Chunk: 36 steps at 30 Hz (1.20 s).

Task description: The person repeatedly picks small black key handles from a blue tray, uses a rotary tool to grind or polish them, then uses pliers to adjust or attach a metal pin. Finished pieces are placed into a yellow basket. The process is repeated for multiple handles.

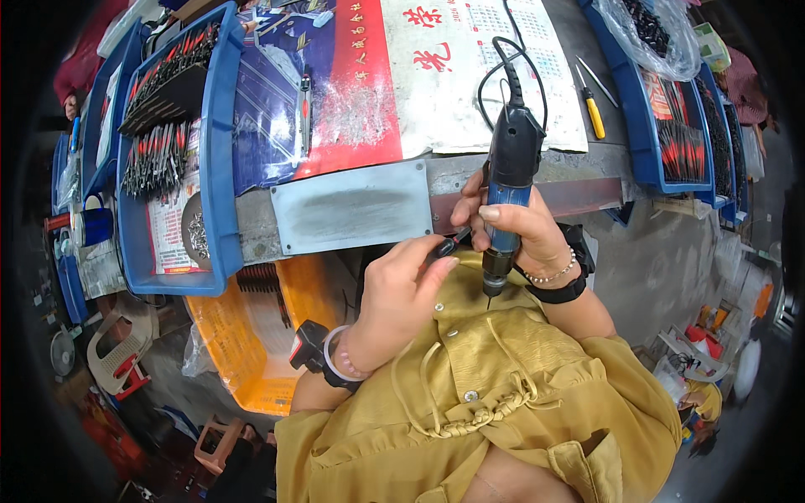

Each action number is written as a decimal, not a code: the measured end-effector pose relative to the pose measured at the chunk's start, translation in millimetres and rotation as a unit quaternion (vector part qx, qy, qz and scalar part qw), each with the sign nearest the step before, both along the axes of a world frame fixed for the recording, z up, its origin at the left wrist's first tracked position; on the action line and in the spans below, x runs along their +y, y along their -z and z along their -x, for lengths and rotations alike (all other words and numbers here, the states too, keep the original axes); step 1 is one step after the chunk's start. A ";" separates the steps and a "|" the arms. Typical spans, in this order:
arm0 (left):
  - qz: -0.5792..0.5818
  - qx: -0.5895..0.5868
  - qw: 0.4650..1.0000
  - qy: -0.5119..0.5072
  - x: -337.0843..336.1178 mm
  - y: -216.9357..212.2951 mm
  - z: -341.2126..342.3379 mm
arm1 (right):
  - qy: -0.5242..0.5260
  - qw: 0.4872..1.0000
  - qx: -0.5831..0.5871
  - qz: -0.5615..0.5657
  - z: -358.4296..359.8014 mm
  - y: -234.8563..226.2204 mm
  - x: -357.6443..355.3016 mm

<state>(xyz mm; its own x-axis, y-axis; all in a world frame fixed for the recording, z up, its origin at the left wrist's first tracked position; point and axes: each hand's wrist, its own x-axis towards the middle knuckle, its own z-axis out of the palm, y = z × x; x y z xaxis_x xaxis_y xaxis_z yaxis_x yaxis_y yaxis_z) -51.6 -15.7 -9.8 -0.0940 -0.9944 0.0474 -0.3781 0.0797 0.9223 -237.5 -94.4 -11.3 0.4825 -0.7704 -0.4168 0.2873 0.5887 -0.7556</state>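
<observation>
My right hand (543, 236) is wrapped around a blue and black electric screwdriver (513, 147), its bit pointing down toward my lap and its black cord looping up at the far end. My left hand (401, 287), close to the bench edge, pinches a small black part (446, 246); most of it is covered by the fingers, so its kind does not show. The fingertips of my right hand come close to that part, and I cannot tell whether they touch it. A worn grey metal plate (352, 210) lies along the near bench edge.
At left, a blue bin (225, 151) holds rows of slim black and red pieces and a dish of small metal parts. More blue bins (641, 126) stand at right. A yellow-handled screwdriver (595, 117) lies on the bench. Below sits an orange crate (243, 360).
</observation>
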 end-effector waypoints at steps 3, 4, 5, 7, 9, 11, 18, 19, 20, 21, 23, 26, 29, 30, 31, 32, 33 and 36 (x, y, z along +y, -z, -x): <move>-0.404 0.398 0.822 0.046 -1.3 -3.0 -12.5 | -0.018 1.000 -0.007 0.013 2.0 -1.9 -1.8; -0.442 0.477 0.757 0.061 -3.0 -2.1 -14.0 | -0.029 0.999 -0.011 0.017 2.6 -2.7 -1.9; -0.474 0.551 0.683 0.075 -5.0 -0.5 -14.8 | -0.044 0.999 -0.011 -0.004 3.6 -3.9 -1.4; -0.513 0.629 0.578 0.084 -6.6 3.2 -11.8 | -0.087 0.994 -0.056 -0.036 3.6 -4.3 -0.8; -0.511 0.644 0.560 0.107 -6.1 7.4 -5.6 | -0.105 0.990 -0.086 -0.027 1.4 -2.1 -0.4; -0.504 0.663 0.539 0.121 -3.9 9.9 -0.9 | -0.108 0.992 -0.065 -0.013 -0.8 1.9 -1.6; -0.473 0.639 0.604 0.054 -8.1 1.8 2.1 | -0.086 0.996 -0.022 -0.016 -8.4 4.9 -6.8; -0.459 0.618 0.638 0.026 -10.6 -0.2 4.2 | -0.059 0.998 0.011 -0.011 -8.9 1.3 -7.4; -0.436 0.599 0.671 0.005 -13.9 -2.2 4.1 | -0.033 0.998 0.043 -0.004 -10.3 -2.2 -8.1; -0.433 0.589 0.683 0.007 -20.3 -2.5 2.5 | 0.010 0.998 0.066 0.013 -11.9 -5.5 -10.3; -0.405 0.599 0.689 -0.044 -26.6 -3.8 0.1 | 0.089 0.992 0.079 0.046 -10.3 -12.5 -13.5; -0.349 0.651 0.673 -0.007 -35.8 -2.1 -12.0 | 0.114 0.987 0.060 0.095 4.1 -21.0 -16.1; -0.349 0.626 0.697 -0.038 -39.9 0.7 -21.5 | 0.125 0.985 0.063 0.098 17.8 -21.4 -12.2; -0.343 0.619 0.705 -0.036 -41.9 1.8 -24.2 | 0.127 0.985 0.062 0.101 20.8 -20.3 -10.1; -0.337 0.612 0.714 -0.034 -44.4 2.8 -27.0 | 0.122 0.984 0.074 0.104 23.5 -19.5 -7.9; -0.331 0.605 0.723 -0.032 -47.0 3.5 -29.9 | 0.114 0.984 0.084 0.106 25.0 -18.6 -5.7; -0.332 0.596 0.730 -0.041 -49.9 3.9 -33.2 | 0.107 0.984 0.090 0.111 25.8 -18.1 -3.9; -0.318 0.532 0.781 -0.081 -60.6 4.7 -47.2 | 0.103 0.984 0.099 0.111 25.3 -19.0 -0.7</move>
<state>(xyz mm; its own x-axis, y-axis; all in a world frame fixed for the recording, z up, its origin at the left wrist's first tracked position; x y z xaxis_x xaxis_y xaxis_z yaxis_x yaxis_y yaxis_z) -4.4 -76.3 -14.4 -0.2089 -0.8437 -0.4945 0.6708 -0.4916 0.5554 -262.8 -95.1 7.7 0.2327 -0.9257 -0.2981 0.2174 0.3483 -0.9118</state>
